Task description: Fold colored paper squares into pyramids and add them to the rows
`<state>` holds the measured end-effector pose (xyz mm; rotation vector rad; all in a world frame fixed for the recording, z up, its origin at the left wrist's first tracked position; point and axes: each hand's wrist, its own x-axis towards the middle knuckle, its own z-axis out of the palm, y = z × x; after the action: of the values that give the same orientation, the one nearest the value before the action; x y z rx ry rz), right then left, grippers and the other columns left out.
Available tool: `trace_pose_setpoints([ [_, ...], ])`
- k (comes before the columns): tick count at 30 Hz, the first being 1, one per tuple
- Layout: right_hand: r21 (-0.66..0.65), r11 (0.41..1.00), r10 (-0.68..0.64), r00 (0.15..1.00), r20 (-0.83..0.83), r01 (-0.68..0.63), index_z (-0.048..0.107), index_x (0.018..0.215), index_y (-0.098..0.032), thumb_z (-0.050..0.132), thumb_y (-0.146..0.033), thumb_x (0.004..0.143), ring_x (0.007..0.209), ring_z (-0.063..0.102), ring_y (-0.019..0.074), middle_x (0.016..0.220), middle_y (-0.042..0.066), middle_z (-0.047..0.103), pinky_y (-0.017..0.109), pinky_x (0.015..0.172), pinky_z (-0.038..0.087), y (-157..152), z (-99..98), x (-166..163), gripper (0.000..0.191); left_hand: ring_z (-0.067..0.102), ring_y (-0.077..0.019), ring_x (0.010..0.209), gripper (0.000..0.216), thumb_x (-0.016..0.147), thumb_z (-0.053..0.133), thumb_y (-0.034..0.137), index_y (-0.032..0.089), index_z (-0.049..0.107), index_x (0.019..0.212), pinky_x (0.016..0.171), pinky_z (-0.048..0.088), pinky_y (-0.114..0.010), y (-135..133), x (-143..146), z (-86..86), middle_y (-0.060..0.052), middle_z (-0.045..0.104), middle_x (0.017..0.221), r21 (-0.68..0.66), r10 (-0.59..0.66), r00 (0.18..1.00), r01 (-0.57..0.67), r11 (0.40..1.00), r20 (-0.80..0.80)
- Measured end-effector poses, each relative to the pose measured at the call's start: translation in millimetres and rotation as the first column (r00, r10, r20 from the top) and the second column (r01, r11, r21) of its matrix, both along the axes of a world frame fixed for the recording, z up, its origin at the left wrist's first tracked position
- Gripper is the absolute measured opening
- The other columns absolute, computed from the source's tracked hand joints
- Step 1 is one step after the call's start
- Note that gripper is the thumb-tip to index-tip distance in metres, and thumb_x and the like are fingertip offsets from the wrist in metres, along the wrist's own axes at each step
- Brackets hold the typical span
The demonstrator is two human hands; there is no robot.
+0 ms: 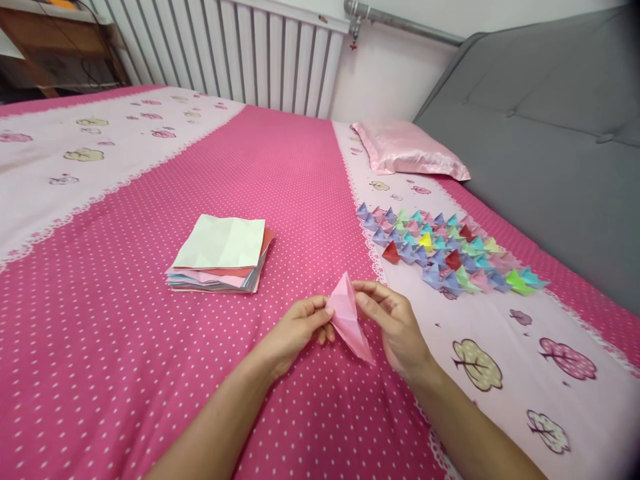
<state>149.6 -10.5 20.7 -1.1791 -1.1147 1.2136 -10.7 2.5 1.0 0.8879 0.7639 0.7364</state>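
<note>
— Where's the pink paper (349, 320)?
— Held over the bed (150, 320), pinched by fingers of the left hand (295, 330) and right hand (395, 327).
— Around it?
— Paper stack (220, 257) far left, folded pieces (445, 253) far right.

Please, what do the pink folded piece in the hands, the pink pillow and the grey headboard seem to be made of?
The pink folded piece looks like thin matte paper: sharp creases hold. The pink pillow seems satin-like fabric, glossy with soft highlights. The grey headboard is padded, matte, button-tufted upholstery; cloth or leatherette, I cannot tell.
</note>
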Motion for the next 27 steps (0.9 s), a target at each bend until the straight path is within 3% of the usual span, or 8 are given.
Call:
trace_pose_setpoints([
  [5, -0.001, 1.0, 0.015, 1.0, 0.001, -0.015, 0.067, 0.087, -0.019, 0.067, -0.031, 0.071, 0.078, 0.062, 0.0166, 0.084, 0.004, 0.068, 0.03, 0.074, 0.049, -0.1, -1.8, -1.3, 0.02, 0.043, -0.0052, 0.048, 0.02, 0.078, 0.059, 0.033, 0.013, 0.058, 0.082, 0.051, 0.03, -0.018, -0.8, -1.2, 1.0, 0.002, 0.052, 0.057, 0.01, -0.038, 0.999, 0.039, 0.999, -0.025],
  [13, -0.042, 0.988, 0.151, 0.983, 0.102, -0.148, 0.061, 0.103, -0.02, 0.067, -0.025, 0.067, 0.083, 0.063, 0.0179, 0.094, 0.005, 0.067, 0.03, 0.074, 0.05, -2.0, 0.7, -0.9, 0.036, 0.044, -0.0044, 0.048, 0.025, 0.071, 0.066, 0.027, 0.012, 0.059, 0.09, 0.051, 0.033, -0.018, 2.3, -1.4, 3.1, 0.001, 0.055, 0.062, -0.091, 0.075, 0.996, -0.07, 0.993, 0.044],
  [17, -0.02, 0.987, 0.161, 0.968, 0.193, -0.16, 0.06, 0.103, -0.019, 0.064, -0.022, 0.069, 0.084, 0.063, 0.0184, 0.097, 0.006, 0.067, 0.03, 0.074, 0.049, -2.7, 1.5, -1.4, 0.035, 0.043, -0.0041, 0.047, 0.021, 0.072, 0.064, 0.024, 0.011, 0.06, 0.088, 0.05, 0.033, -0.017, 4.2, -2.4, 2.3, 0.001, 0.055, 0.059, -0.111, 0.107, 0.994, -0.102, 0.989, 0.036],
  [27, -0.023, 0.999, 0.033, 0.997, 0.071, -0.031, 0.061, 0.088, -0.018, 0.067, -0.019, 0.064, 0.077, 0.064, 0.0164, 0.083, 0.004, 0.067, 0.028, 0.071, 0.05, 1.7, -2.7, -1.4, 0.025, 0.047, -0.0053, 0.042, 0.021, 0.075, 0.063, 0.032, 0.012, 0.058, 0.075, 0.044, 0.033, -0.015, 3.7, -1.3, -1.0, -0.001, 0.059, 0.052, -0.094, 0.116, 0.993, -0.117, 0.989, -0.017],
])
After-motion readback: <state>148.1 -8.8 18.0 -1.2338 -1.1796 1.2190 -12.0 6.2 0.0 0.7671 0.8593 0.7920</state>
